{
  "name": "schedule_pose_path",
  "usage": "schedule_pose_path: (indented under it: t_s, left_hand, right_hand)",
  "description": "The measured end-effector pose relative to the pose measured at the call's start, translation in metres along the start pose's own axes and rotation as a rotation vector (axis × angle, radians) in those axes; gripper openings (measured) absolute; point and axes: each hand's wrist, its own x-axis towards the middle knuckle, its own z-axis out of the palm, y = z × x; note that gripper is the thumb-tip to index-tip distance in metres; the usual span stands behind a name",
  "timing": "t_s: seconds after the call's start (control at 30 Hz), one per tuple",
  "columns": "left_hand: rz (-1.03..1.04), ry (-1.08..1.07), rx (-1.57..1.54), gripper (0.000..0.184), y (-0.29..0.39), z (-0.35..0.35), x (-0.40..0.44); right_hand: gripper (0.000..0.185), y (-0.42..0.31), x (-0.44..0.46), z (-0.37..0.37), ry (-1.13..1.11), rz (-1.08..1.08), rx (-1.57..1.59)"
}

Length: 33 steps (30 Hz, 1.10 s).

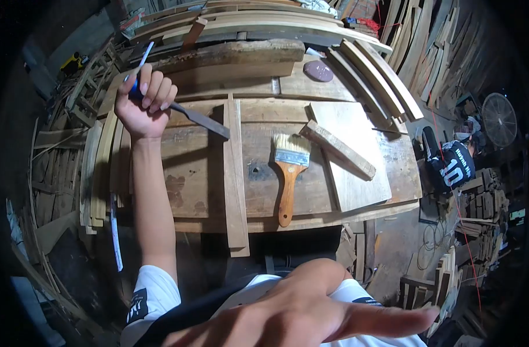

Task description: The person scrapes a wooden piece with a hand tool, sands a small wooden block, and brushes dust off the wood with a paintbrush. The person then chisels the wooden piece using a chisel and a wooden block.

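My left hand (146, 104) is raised over the left side of the wooden workbench (189, 188), its fingers wrapped round the blue handle of a chisel (202, 122). The flat dark blade points right, its tip by a long narrow wood strip (234, 173). A thin pale stick (146, 56) juts up from the same fist; its kind is unclear. Close under the camera is my right hand (305, 309), thumb stretched to the right, fingers partly cut off by the frame edge and holding nothing visible. A paintbrush (287, 179) with a wooden handle lies right of the strip.
On the bench's right lies a pale board (362, 179) with a short wood block (339, 150) across it. Behind are a purple oval object (318, 71) and a rough-edged plank (235, 53). Timber surrounds the bench. A person (449, 165) in a dark shirt is near a fan (499, 120).
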Motion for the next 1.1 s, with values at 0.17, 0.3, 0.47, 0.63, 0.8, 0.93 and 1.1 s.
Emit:
schedule_pose_path:
  t_s: [0.17, 0.3, 0.47, 0.63, 0.8, 0.93, 1.1]
  left_hand:
    - [-0.020, 0.005, -0.021, 0.032, 0.001, 0.000, 0.001]
    - [-0.017, 0.035, 0.070, 0.033, 0.006, 0.007, -0.001]
    - [0.064, 0.022, 0.414, 0.049, 0.007, 0.028, -0.002]
    - [0.104, 0.087, 0.903, 0.066, -0.039, 0.040, -0.005]
    - [-0.018, -0.145, 1.278, 0.049, -0.066, 0.069, -0.020]
    - [-0.006, -0.219, 1.408, 0.022, -0.067, 0.093, -0.079]
    - [-0.169, -0.080, 1.496, 0.022, -0.054, 0.092, -0.141]
  right_hand:
    - [0.054, -0.003, 0.004, -0.008, -0.009, 0.071, -0.027]
    - [0.053, -0.008, 0.004, -0.023, -0.032, 0.135, -0.095]
    - [0.052, -0.048, -0.006, -0.063, -0.058, 0.269, -0.595]
    - [0.055, -0.093, -0.047, -0.124, -0.186, 0.786, -2.051]
    - [0.075, -0.098, -0.068, -0.140, -0.499, 0.963, -2.070]
    - [0.076, -0.104, -0.070, -0.126, -0.559, 1.031, -2.024]
    - [0.056, -0.110, -0.100, -0.135, -0.436, 0.779, -1.880]
